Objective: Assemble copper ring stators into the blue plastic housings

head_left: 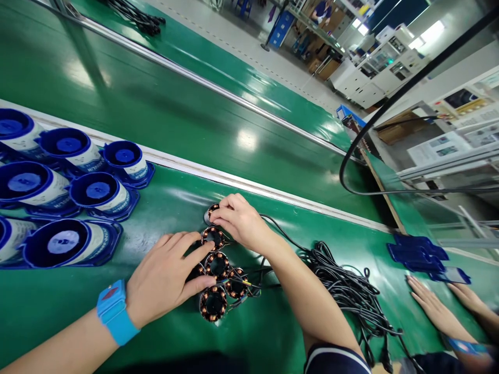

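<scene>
Several motor stators, ring-shaped with copper windings, stand grouped on the green work surface. My left hand lies over the left side of this group, thumb and index finger apart, fingertips touching or just above the rings. At the far end of the group, my right hand pinches one silver-sided stator between thumb and fingers; its right part is hidden by them. Thin coloured lead wires run right from the rings. Beside my right forearm lies a heap of black power cables.
Blue round housings with white labels stand in rows at left. A white rail divides my surface from the green belt beyond. At right, a co-worker's hands rest near stacked blue parts. A black cable hangs at upper right.
</scene>
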